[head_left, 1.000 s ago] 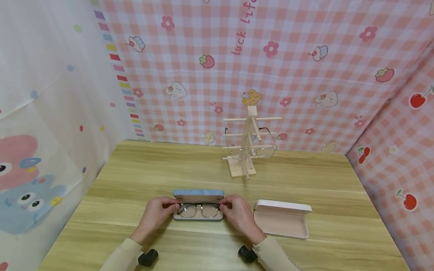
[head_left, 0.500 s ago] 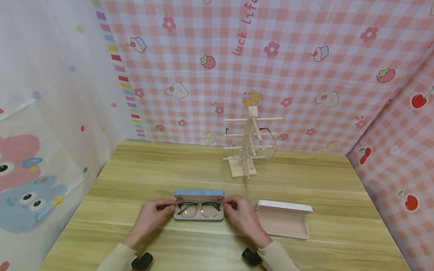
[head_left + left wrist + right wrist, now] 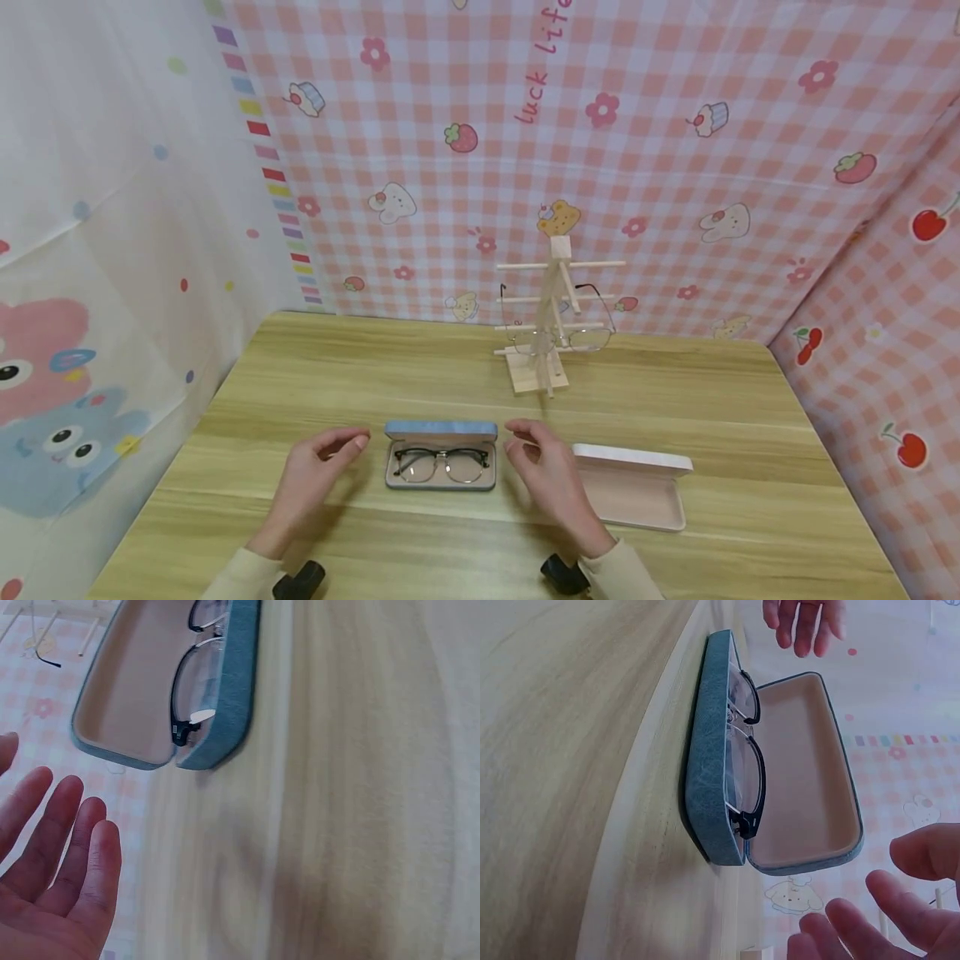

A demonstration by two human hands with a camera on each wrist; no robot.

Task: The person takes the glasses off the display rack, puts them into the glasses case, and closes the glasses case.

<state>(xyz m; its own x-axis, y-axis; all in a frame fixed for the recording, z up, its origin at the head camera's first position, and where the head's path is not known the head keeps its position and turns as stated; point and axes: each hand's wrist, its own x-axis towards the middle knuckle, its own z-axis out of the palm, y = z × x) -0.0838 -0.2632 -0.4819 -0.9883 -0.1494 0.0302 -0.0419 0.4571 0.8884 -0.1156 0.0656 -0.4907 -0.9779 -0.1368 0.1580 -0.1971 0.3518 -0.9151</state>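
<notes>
A blue glasses case point(image 3: 441, 427) stands with its lid up on the table. Inside it lies a pair of black-browed eyeglasses point(image 3: 441, 451), lenses toward me; the right wrist view shows the black frame top point(image 3: 762, 776) standing above the case wall point(image 3: 709, 761). My left hand point(image 3: 311, 475) is off the case's left end, fingers relaxed and holding nothing. On the other side, my right hand point(image 3: 551, 475) hovers just off the right end, also holding nothing. In the left wrist view, the left fingers point(image 3: 64, 825) are spread apart from the case.
A second case point(image 3: 637, 492), white outside and pinkish inside, sits with its lid up behind and right of my right hand. Farther back, a wooden display stand point(image 3: 555, 317) carries thin-rimmed glasses point(image 3: 588, 339). Patterned cloth point(image 3: 450, 167) rises behind the table point(image 3: 300, 375).
Both hands have let go of the eyeglasses, which now rest in the blue case. The left hand has drawn back leftward, the right hand a little rightward.
</notes>
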